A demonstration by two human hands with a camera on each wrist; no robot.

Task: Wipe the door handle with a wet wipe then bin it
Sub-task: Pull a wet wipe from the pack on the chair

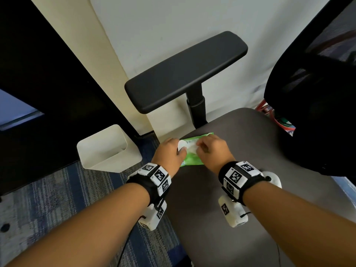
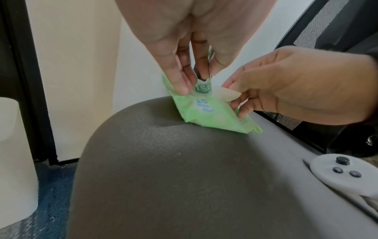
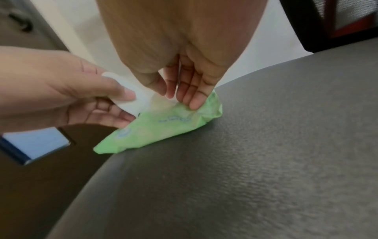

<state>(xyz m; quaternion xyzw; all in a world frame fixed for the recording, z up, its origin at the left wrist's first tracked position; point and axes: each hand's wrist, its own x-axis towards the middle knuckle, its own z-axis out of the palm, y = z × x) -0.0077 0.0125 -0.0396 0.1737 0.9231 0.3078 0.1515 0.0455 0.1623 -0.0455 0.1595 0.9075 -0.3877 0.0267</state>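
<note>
A green wet wipe pack (image 1: pixel 192 158) lies on the grey chair seat (image 1: pixel 240 170) near its front left edge. My left hand (image 1: pixel 169 153) pinches the pack's white flap (image 1: pixel 182 146) and holds it peeled back; the flap (image 3: pixel 131 95) stands up from the pack (image 3: pixel 163 127). My right hand (image 1: pixel 210 151) reaches into the opening, and its thumb and forefinger pinch a corner of a whitish wipe (image 2: pixel 231 95). The other fingers of the right hand (image 3: pixel 194 97) rest on the pack (image 2: pixel 210 113). No door handle shows plainly.
A cream rectangular bin (image 1: pixel 107 149) stands on the blue-grey carpet just left of the chair. Behind it is a black door (image 1: pixel 38 93) in a cream frame. The chair's black armrest (image 1: pixel 185 72) rises behind the pack, and the mesh backrest (image 1: pixel 317 93) is at right.
</note>
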